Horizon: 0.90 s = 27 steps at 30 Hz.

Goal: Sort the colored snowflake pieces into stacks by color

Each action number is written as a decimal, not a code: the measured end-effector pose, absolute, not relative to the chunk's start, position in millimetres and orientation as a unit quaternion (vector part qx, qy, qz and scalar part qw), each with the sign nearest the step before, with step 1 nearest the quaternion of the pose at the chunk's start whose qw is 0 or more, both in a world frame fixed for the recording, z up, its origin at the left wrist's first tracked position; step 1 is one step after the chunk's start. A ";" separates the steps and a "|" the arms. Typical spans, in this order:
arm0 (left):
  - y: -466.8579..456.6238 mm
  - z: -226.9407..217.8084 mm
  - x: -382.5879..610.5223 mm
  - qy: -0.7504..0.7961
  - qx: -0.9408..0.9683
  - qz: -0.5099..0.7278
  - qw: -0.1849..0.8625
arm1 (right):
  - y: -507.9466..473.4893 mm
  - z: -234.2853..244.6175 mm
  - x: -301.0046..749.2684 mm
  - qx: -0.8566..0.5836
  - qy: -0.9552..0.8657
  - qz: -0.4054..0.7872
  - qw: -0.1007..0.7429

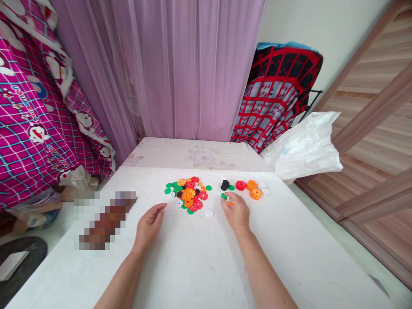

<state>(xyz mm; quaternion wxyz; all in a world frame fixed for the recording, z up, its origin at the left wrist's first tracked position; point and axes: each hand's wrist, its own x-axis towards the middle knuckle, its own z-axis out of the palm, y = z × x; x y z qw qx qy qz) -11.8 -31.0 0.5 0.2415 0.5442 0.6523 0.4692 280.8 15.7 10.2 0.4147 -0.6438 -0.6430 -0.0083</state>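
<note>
A heap of small plastic snowflake discs (188, 195) in green, orange, red and white lies on the white table (199, 266). To its right, black (225, 185), red (240, 185) and orange discs (254, 190) lie in a short row. My right hand (236, 211) rests palm down by that row, its fingertips pinched on an orange and a green disc (226, 198). My left hand (149, 225) rests on the table left of the heap, fingers loosely curled and holding nothing. A single white disc (209, 213) lies between my hands.
A white plastic bag (304, 148) sits at the table's right far corner. A blurred-out object (104, 221) lies on the table at the left. Pink curtain (180, 68) hangs behind, patterned fabric (35, 107) at left, a red checked cloth (277, 94) at right.
</note>
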 end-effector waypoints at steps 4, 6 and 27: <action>-31.7 1.4 -11.3 0.660 0.544 0.458 0.242 | 33.2 3.3 319.1 -0.701 -0.572 0.029 0.425; -32.1 2.7 -11.2 0.663 0.546 0.453 0.239 | 37.5 -1.2 329.8 -0.714 -0.563 0.033 0.414; -32.1 2.8 -13.8 0.671 0.564 0.423 0.229 | 84.6 51.2 322.2 -0.740 -0.669 0.059 -0.032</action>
